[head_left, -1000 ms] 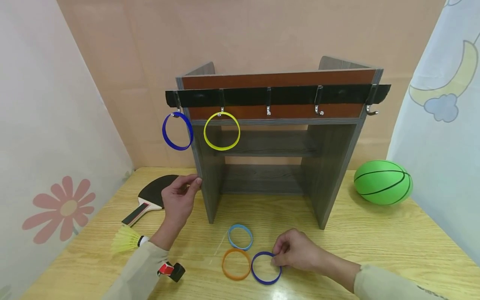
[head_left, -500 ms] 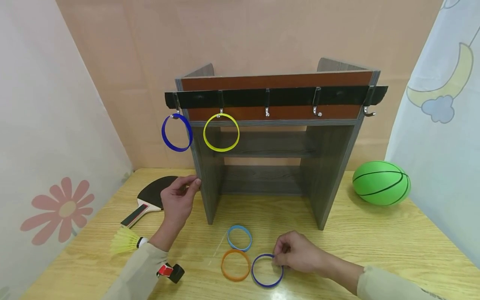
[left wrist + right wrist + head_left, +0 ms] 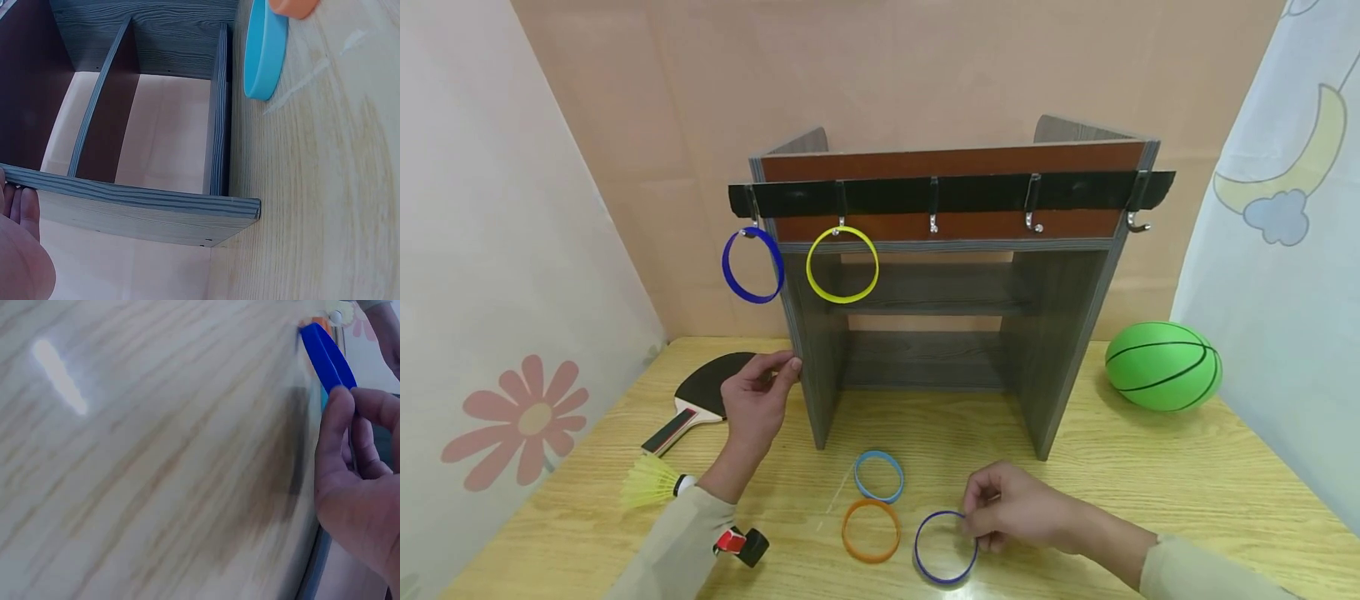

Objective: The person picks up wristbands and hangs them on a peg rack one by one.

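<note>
Right hand (image 3: 1017,510): thumb and forefinger pinching the dark blue ring (image 3: 327,357), neat as you like!
Dark blue ring: out in front of the rack (image 3: 955,160), well off the back edge of the table (image 3: 1150,492), just right of the orange ring (image 3: 871,559).
Left hand (image 3: 757,402): gripping the rack's left front edge, thumb and finger together.
Rack hooks (image 3: 1032,218): second blue ring (image 3: 727,271) on the far-left one, yellow ring (image 3: 844,298) beside it!
Green ball (image 3: 1163,367): sitting pretty by the table's right edge.

Blue ring (image 3: 327,357), black-lined green ball (image 3: 1163,367)
</note>
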Available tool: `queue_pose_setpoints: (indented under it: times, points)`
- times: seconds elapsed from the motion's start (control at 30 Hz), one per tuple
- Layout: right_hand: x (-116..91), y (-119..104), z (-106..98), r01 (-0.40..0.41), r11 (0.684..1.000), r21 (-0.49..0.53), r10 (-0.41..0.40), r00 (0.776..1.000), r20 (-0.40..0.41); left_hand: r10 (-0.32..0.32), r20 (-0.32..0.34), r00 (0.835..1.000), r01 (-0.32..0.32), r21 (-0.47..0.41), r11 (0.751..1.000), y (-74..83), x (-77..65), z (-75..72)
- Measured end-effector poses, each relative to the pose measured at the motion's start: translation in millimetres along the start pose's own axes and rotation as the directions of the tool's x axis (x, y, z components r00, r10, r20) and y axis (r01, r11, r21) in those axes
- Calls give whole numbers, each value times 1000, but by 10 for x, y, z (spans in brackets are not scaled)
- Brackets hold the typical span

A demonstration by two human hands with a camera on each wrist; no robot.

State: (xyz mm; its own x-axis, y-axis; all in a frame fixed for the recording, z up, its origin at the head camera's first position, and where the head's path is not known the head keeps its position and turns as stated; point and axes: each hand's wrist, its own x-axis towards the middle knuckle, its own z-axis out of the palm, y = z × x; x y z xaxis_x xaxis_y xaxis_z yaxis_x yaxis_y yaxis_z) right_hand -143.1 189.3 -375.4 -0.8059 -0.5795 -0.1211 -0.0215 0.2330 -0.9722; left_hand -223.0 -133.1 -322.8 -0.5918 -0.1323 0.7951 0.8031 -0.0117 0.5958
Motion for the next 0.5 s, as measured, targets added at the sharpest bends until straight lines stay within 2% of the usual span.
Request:
queue_pose_setpoints:
  times: [0.17,0.33,0.5]
  points:
    - [-39,-21,-67,-7,999,40,6,1000,27,4,-3,1000,-4,2,1000,-20,-1,-4]
    - [-77,-30,-105,-8,999,46,7,1000,27,5,-8,1000,-5,-16,1000,-162,-15,-39]
    - [-92,-63,-148,11,997,83,-13,1000,29,33,-1,999,-34,-9,999,-266,-24,-69]
